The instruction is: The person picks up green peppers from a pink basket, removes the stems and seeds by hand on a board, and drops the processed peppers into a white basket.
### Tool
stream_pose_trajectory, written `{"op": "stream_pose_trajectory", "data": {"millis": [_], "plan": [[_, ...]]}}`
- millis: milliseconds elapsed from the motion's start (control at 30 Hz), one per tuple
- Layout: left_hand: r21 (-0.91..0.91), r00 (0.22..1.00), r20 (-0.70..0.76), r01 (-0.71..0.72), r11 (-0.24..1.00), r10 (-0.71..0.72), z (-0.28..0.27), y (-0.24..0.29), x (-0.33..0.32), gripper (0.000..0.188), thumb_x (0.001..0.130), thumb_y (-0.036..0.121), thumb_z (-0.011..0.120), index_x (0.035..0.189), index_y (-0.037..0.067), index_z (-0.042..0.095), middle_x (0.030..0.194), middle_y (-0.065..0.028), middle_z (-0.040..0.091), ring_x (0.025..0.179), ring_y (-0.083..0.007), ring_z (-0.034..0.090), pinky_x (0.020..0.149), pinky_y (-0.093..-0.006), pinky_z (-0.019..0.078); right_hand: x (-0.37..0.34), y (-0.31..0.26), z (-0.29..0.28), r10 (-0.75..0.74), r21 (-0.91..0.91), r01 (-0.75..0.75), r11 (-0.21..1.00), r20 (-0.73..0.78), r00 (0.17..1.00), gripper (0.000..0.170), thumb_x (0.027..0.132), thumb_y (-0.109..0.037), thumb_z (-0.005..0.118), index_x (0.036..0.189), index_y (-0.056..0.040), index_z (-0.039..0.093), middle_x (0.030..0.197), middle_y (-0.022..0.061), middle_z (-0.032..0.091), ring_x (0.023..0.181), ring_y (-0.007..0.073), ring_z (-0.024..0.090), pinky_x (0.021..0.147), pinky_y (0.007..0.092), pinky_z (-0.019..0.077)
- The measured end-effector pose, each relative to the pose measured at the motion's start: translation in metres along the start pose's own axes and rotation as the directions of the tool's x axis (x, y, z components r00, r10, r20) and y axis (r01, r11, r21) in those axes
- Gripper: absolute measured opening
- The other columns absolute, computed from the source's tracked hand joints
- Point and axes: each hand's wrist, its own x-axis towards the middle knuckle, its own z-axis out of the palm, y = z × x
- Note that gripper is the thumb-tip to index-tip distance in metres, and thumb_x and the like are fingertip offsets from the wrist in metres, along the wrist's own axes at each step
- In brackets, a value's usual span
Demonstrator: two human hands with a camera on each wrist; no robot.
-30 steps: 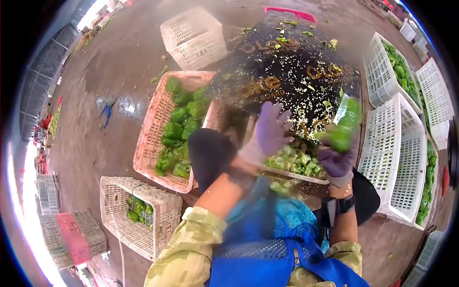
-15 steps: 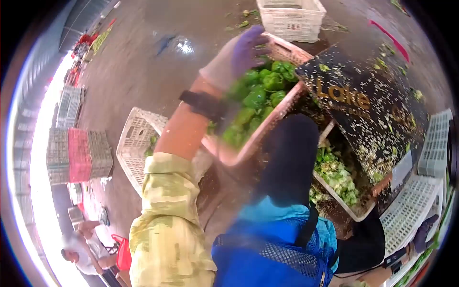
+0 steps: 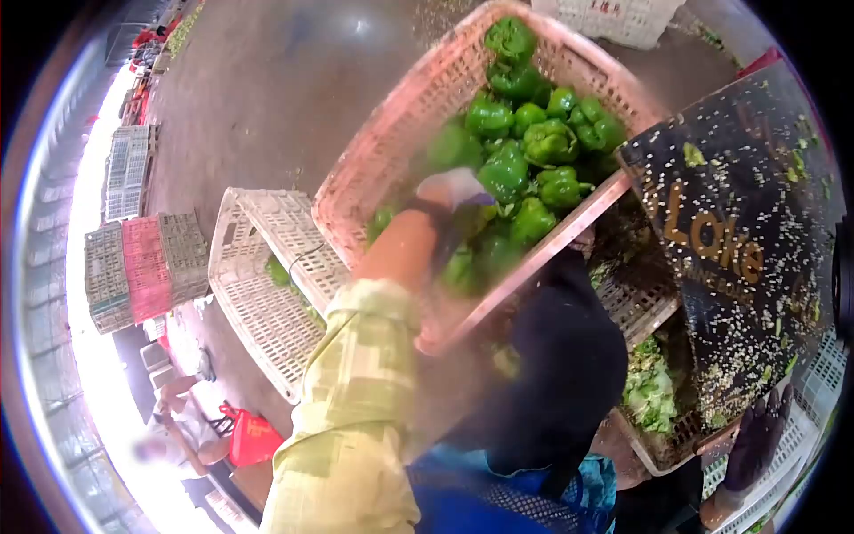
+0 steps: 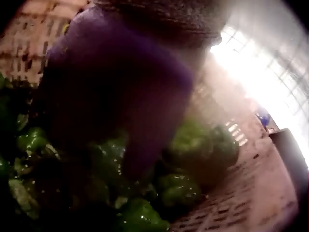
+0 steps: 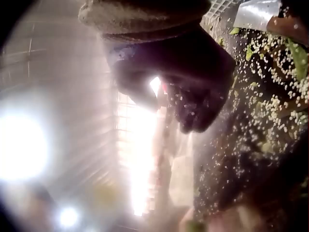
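"Where's the left hand (image 4: 120, 89)?"
"Down inside the pink crate (image 3: 369, 156), over the green bell peppers (image 3: 549, 142). Some lie just beside it, others beneath its fingers."
"Holding one?"
"Can't tell; the glove is dark in the wrist view and blurred from the head."
"And the right hand (image 5: 193, 75)?"
"Well apart from those peppers, near the black printed board (image 3: 725, 307), fingers loosely bent, with a gap between them and the thumb."
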Motion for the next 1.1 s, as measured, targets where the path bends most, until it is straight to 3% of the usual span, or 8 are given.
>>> {"op": "stream_pose_trajectory", "data": {"millis": [67, 200, 333, 567, 667, 767, 967, 1100], "plan": [[0.207, 0.981, 0.196, -0.04, 0.978, -0.002, -0.007, 0.025, -0.027, 0.053, 0.072, 0.023, 0.067, 0.119, 0.003, 0.054, 0.105, -0.0173, 0.064, 0.089, -0.0251, 0.06, 0.078, -0.034, 0.0468, 0.004, -0.001, 0.0, 0.058, -0.006, -0.058, 0.998, 0.029, 0.998, 0.054, 0.098, -0.027, 0.042, 0.145, -0.0096, 0.022, 0.131, 0.0043, 0.046, 0.112, 0.0147, 0.051, 0.096, 0.0277, 0.0413], [0.269, 0.985, -0.174, 0.028, 0.963, 0.02, 0.041, 0.005, -0.04, 0.093, 0.064, 0.022, 0.073, 0.14, 0.006, 0.023, 0.132, -0.0345, 0.036, 0.116, -0.0448, 0.045, 0.096, -0.0417, 0.0416, 0.013, 0.015, -0.018, 0.115, 0.008, -0.116, 0.993, 0.08, 0.99, 0.055, 0.098, -0.028, 0.04, 0.145, -0.0083, 0.018, 0.137, 0.0079, 0.041, 0.118, 0.0158, 0.049, 0.101, 0.0292, 0.0375], [0.163, 0.995, 0.003, 0.095, 0.982, -0.096, 0.028, 0.016, -0.031, 0.083, 0.064, 0.018, 0.071, 0.136, 0.008, 0.031, 0.123, -0.0281, 0.046, 0.112, -0.0419, 0.049, 0.094, -0.0429, 0.0419, 0.021, 0.029, -0.011, 0.156, -0.103, -0.164, 0.981, -0.084, 0.984, 0.056, 0.097, -0.031, 0.041, 0.145, -0.0095, 0.02, 0.138, 0.0085, 0.039, 0.117, 0.0157, 0.047, 0.1, 0.0297, 0.0354], [0.257, 0.953, -0.3, 0.133, 0.957, -0.052, 0.042, 0.018, -0.053, 0.055, 0.073, 0.015, 0.062, 0.125, 0.006, 0.047, 0.108, -0.0214, 0.06, 0.099, -0.0363, 0.058, 0.086, -0.0426, 0.0462, 0.01, 0.027, 0.012, 0.053, -0.362, -0.148, 0.92, -0.261, 0.964, 0.06, 0.094, -0.038, 0.043, 0.144, -0.0131, 0.025, 0.135, 0.007, 0.04, 0.108, 0.0133, 0.05, 0.093, 0.0315, 0.0376], [-0.265, 0.953, -0.272, 0.06, 0.962, -0.134, 0.008, 0.033, -0.083, 0.042, 0.079, 0.027, 0.064, 0.113, 0.004, 0.058, 0.098, -0.0182, 0.064, 0.092, -0.0288, 0.062, 0.076, -0.037, 0.0487, 0.002, 0.019, 0.001, 0.041, -0.26, -0.075, 0.963, -0.135, 0.99, 0.057, 0.095, -0.033, 0.041, 0.144, -0.0089, 0.024, 0.13, 0.0077, 0.046, 0.106, 0.0158, 0.053, 0.092, 0.0309, 0.0393], [-0.861, 0.99, -0.139, -0.109, 0.496, -0.025, -0.016, 0.035, -0.116, 0.034, 0.083, 0.021, 0.063, 0.113, 0.004, 0.061, 0.089, -0.0041, 0.064, 0.073, -0.0136, 0.059, 0.062, -0.0278, 0.0472, -0.005, 0.016, -0.003, 0.015, -0.179, -0.034, 0.983, -0.104, 0.994, 0.054, 0.095, -0.024, 0.042, 0.143, -0.0055, 0.026, 0.126, 0.0082, 0.049, 0.101, 0.0165, 0.056, 0.086, 0.0278, 0.0447], [-0.859, 0.957, -0.035, -0.175, 0.48, 0.287, -0.075, 0.153, -0.185, 0.033, 0.087, 0.017, 0.061, 0.117, 0.004, 0.059, 0.095, -0.0006, 0.062, 0.075, -0.0076, 0.055, 0.062, -0.0237, 0.0459, -0.025, 0.005, 0.074, -0.055, -0.205, 0.057, 0.977, 0.018, 0.998, 0.049, 0.086, -0.018, 0.057, 0.131, -0.0034, 0.045, 0.118, 0.0131, 0.055, 0.099, 0.0212, 0.059, 0.082, 0.0313, 0.0495], [-0.857, 0.763, 0.09, -0.268, 0.44, 0.64, -0.057, 0.28, -0.237, 0.038, 0.087, 0.006, 0.057, 0.124, 0.002, 0.05, 0.114, -0.0092, 0.059, 0.104, -0.0182, 0.058, 0.088, -0.0329, 0.0496, -0.046, -0.012, 0.1, 0.064, -0.034, -0.057, 0.998, 0.235, 0.97, 0.066, 0.084, -0.004, 0.06, 0.142, -0.0093, 0.027, 0.131, 0.0129, 0.044, 0.111, 0.023, 0.052, 0.092, 0.032, 0.0457]]}}
